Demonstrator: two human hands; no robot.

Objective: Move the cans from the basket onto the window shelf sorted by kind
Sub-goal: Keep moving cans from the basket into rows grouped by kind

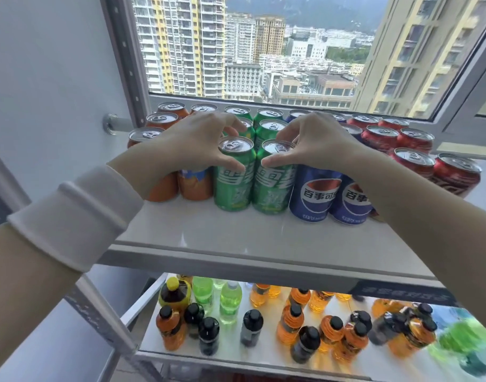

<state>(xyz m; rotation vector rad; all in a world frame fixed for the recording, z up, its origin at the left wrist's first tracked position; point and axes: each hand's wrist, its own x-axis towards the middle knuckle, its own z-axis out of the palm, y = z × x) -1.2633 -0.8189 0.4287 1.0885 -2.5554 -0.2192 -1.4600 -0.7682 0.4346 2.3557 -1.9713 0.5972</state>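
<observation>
Placing step, likely: left hand (197,142) gripping left green can (232,180), right hand (319,142) gripping right green can (272,186), both upright mid-frame on shelf (236,235), fronting the green rows. Next: releasing without toppling either.

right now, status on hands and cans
Left hand grips left front green can, right hand grips right front green can. Both cans upright on window shelf. Nothing blocking.

High-rise flat, perhaps: window (125,64) over towers (181,45)
</observation>
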